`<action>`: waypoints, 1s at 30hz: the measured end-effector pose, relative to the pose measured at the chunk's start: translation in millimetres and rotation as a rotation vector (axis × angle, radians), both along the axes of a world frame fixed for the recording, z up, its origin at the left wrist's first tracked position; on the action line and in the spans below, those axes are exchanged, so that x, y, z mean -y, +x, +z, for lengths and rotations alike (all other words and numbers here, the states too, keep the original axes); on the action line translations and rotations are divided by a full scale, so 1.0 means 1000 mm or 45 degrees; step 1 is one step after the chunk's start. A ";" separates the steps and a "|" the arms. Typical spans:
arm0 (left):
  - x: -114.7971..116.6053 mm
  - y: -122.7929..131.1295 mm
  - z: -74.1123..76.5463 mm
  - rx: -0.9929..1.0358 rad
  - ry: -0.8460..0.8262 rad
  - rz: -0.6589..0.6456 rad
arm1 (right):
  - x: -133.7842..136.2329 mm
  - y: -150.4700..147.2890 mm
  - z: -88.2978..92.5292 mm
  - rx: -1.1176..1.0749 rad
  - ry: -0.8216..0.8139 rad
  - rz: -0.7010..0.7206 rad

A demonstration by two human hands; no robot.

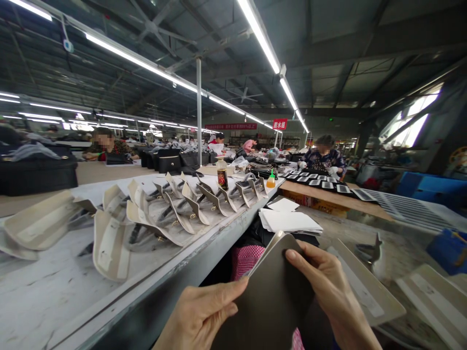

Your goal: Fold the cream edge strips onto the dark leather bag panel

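Note:
Low in the middle of the head view, both hands hold a flat grey-brown leather panel (272, 291) with a rounded top. My left hand (200, 313) grips its left edge, thumb lying across the face. My right hand (330, 291) grips the right edge, thumb pressed near the top. On the long white table (47, 287) to the left, several cream bag flaps (109, 243) with metal clasps lie in rows.
A stack of white sheets (288, 221) lies just beyond the panel. More cream panels (368, 291) rest on the right. A brown bottle (222, 176) and small orange glue bottle (270, 181) stand farther along. Seated people (324, 158) work behind.

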State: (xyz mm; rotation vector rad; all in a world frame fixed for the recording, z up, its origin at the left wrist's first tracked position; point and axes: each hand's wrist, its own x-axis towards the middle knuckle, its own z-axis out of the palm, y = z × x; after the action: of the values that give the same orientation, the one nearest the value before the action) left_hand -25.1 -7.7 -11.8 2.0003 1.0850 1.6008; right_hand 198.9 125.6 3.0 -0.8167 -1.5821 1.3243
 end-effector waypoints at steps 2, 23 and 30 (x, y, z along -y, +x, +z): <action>-0.004 -0.004 -0.004 -0.014 -0.088 0.030 | 0.005 0.002 0.003 0.062 0.162 -0.065; -0.021 0.033 -0.016 0.082 0.243 0.451 | 0.023 -0.005 0.009 0.230 0.351 -0.164; -0.022 0.036 -0.019 0.147 0.265 0.394 | 0.012 -0.008 -0.001 0.201 0.094 -0.045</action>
State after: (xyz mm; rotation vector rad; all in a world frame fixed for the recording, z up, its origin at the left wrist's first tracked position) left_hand 10.9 14.2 -30.6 1.9057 1.2777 2.0358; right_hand 190.8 114.0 2.1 -0.9179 -1.7207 1.1937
